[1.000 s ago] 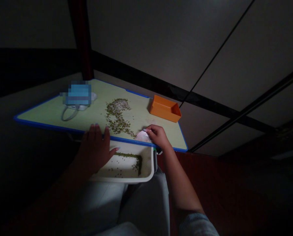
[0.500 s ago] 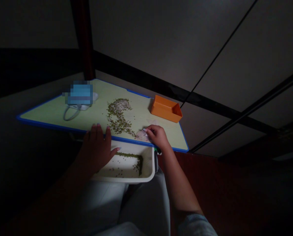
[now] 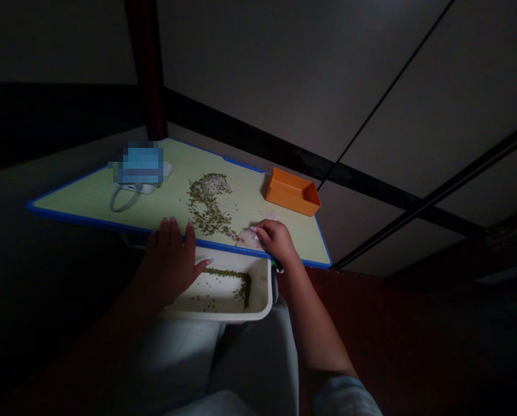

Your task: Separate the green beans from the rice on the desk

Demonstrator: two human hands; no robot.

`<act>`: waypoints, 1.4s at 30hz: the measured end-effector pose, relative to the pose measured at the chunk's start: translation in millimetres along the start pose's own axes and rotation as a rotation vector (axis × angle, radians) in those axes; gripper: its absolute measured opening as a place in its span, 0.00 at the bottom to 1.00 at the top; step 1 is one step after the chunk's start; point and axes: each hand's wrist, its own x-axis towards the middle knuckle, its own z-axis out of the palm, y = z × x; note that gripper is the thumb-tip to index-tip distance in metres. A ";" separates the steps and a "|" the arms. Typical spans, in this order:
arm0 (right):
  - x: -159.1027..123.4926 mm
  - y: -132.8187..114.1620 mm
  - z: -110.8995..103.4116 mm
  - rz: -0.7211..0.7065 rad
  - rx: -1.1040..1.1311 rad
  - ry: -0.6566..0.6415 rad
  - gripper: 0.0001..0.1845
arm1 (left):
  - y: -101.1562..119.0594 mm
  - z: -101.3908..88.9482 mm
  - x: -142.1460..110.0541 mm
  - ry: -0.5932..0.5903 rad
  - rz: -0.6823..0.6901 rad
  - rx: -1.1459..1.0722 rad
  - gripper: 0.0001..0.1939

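Observation:
My left hand [image 3: 171, 257] lies flat with its fingers spread across the front edge of the pale yellow tabletop [image 3: 85, 199], the thumb over a white bin below. On the right, my right hand [image 3: 279, 240] is closed, thumb and fingers pinching a thin pinkish, translucent sheet [image 3: 248, 238] against the table; its exact kind is unclear. Between the hands and farther back spreads a pile of small green grains [image 3: 212, 222] that look like mung beans, mixed with whitish grains [image 3: 215, 185]. The sheet sits at the pile's near right end.
Under the table's front edge, above my lap, the white bin [image 3: 264, 315] holds more green grains along its walls. An orange box [image 3: 290, 199] stands at the back right. At the left is a blurred-out blue device [image 3: 141, 164] with a looped strap [image 3: 122, 207]. Cabinet panels [image 3: 258, 69] rise behind.
The pinkish sheet looked bright and smooth a second ago and now appears duller and more creased. Both hands stay in nearly the same place, and the grains look unchanged.

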 end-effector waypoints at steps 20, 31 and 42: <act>-1.0 2.0 4.6 0.043 0.195 0.026 0.12 | -2.0 1.8 -0.2 0.044 0.006 -0.055 0.41; -0.1 -0.5 4.0 0.055 0.084 0.004 0.12 | -0.7 -0.8 -0.5 0.022 -0.002 -0.052 0.41; -8.0 -6.1 -2.7 0.161 -0.249 0.118 0.10 | -2.1 -0.7 -0.2 0.009 0.004 -0.051 0.41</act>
